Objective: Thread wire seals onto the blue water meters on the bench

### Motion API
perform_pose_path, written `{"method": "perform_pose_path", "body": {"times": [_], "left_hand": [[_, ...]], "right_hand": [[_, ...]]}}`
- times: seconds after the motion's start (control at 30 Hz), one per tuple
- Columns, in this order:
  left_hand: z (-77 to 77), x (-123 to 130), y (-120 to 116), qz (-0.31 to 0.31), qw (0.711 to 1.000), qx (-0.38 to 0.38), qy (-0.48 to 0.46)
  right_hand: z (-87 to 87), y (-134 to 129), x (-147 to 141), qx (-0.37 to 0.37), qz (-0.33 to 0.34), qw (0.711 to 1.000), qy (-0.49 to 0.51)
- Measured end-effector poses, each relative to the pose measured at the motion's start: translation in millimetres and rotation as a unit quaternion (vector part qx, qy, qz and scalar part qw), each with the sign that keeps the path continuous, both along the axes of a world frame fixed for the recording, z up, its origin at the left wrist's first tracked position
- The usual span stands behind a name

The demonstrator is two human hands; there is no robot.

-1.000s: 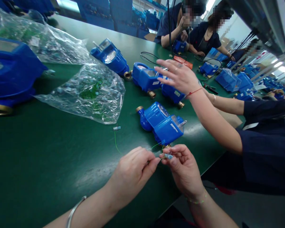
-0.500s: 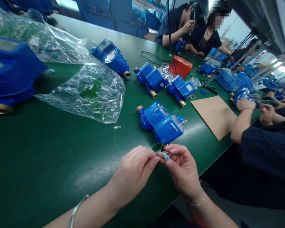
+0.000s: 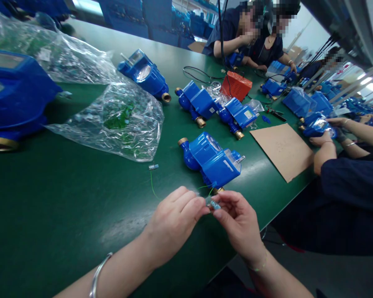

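Both hands meet just in front of a blue water meter (image 3: pixel 209 159) with brass pipe ends. Between my fingertips is a small clear and light-blue wire seal (image 3: pixel 215 205). My right hand (image 3: pixel 240 223) pinches its blue end. My left hand (image 3: pixel 177 221) is closed at its other end, fingertips pressed together; whether it grips the seal body or the wire is partly hidden. Thin green wire (image 3: pixel 211 191) runs from the meter's near edge to my fingers. Another seal (image 3: pixel 153 167) with a green wire tail lies on the table left of the meter.
Clear plastic bags (image 3: pixel 133 124) of green-wired seals lie at left, by a large blue meter (image 3: pixel 15 95). More meters (image 3: pixel 197 101), an orange-red box (image 3: pixel 236 86), pliers (image 3: pixel 276 113) and cardboard (image 3: pixel 282 151) are beyond. A co-worker's hands (image 3: pixel 325 140) handle a meter at right.
My fingers have shifted slightly around the seal, and my left fingertips now sit closer against its body. At right, the co-worker's hands have moved onto a meter.
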State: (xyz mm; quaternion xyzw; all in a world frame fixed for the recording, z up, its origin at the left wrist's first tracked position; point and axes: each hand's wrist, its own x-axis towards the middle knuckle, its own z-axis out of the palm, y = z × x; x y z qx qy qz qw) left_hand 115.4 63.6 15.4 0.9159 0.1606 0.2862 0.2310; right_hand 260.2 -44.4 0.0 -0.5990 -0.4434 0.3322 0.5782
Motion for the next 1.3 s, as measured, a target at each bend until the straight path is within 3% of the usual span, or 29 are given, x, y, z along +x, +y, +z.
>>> {"method": "perform_pose_path", "body": {"times": [0.1,0.17,0.3,0.4,0.57,0.73,0.8,1.0,1.17,1.3], "left_hand": [[1.3,1,-3,0.007,1.000,-0.016,0.005],[1.6,1,-5,0.017,1.000,-0.022,0.011],[1.9,2,-8,0.027,0.996,-0.081,0.021],[3.6,4,-7,0.031,0.977,-0.207,0.025],[5.8,8,-1,0.001,0.891,-0.453,0.021],[5.3,8,2,-0.018,0.795,-0.606,-0.002],[5.1,9,1,-0.011,0.778,-0.629,-0.004],[6.6,11,-4,-0.028,0.761,-0.648,-0.029],[9.5,10,-3,-0.019,0.752,-0.658,-0.034],[8.9,11,-5,-0.015,0.750,-0.661,-0.035]], "right_hand": [[1.1,-2,2,0.044,-0.028,0.978,-0.200],[1.4,-3,2,0.087,-0.034,0.957,-0.275],[-2.9,-4,-1,0.087,-0.035,0.968,-0.233],[-6.9,-5,-5,0.077,-0.035,0.980,-0.178],[-1.0,-2,-6,0.110,-0.010,0.979,-0.170],[6.3,5,-3,0.161,0.014,0.962,-0.220],[6.7,6,-2,0.167,0.016,0.956,-0.241],[4.6,4,-4,0.160,0.019,0.960,-0.230],[-2.5,-4,-8,0.144,0.034,0.981,-0.127],[-6.8,-4,-12,0.128,-0.026,0.988,-0.084]]}}
